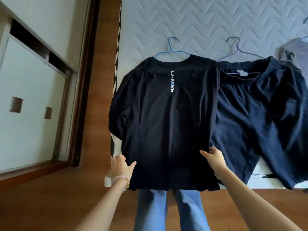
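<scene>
A black T-shirt (163,124) with a white vertical logo lies flat on a white quilted mattress (208,20), still on a blue wire hanger (171,47). Its hem hangs over the mattress's near edge. My left hand (122,167) grips the shirt's lower left side, thumb on top of the cloth. My right hand (215,158) grips the lower right side, thumb on top and fingers tucked behind the edge.
Dark navy shorts (260,117) on a second wire hanger (236,47) lie right of the shirt. A grey garment (295,52) sits at the far right. A wooden floor (50,202) and a white cabinet (30,100) are to the left. My jeans-clad legs (168,210) stand below.
</scene>
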### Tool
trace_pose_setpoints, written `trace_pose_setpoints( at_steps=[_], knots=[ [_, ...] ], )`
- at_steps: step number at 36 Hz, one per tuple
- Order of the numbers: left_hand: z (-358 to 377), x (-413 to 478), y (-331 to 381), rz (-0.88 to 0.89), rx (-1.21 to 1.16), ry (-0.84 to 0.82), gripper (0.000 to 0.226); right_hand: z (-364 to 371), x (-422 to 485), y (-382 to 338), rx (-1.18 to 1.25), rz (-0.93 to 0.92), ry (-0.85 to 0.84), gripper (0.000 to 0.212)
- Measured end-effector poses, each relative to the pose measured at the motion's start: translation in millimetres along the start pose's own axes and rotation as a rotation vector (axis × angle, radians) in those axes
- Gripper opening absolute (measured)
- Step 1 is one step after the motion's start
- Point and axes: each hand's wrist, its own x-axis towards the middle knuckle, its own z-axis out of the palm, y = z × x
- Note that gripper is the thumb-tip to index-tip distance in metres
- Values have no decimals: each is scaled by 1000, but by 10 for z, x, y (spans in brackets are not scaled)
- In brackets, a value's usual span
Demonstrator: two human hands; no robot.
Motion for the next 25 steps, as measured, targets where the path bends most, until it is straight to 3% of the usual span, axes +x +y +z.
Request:
trace_pose_setpoints(
  at_steps=[4,13,18,22,25],
  knots=[
    [79,-40,34,19,45,17,17,61,-64,109,-5,19,-25,15],
    [-11,-52,-270,-52,-471,77,11,-181,-243,540,-39,27,-128,28],
    [-93,-30,-595,-121,-431,233,20,-484,-355,831,-137,9,-106,15],
    [-7,-120,-705,-108,-330,79,9,-601,-359,1061,-387,49,-29,23],
    [79,-107,-748,-158,-261,-140,20,-663,-287,1160,-589,58,77,16]
  ],
)
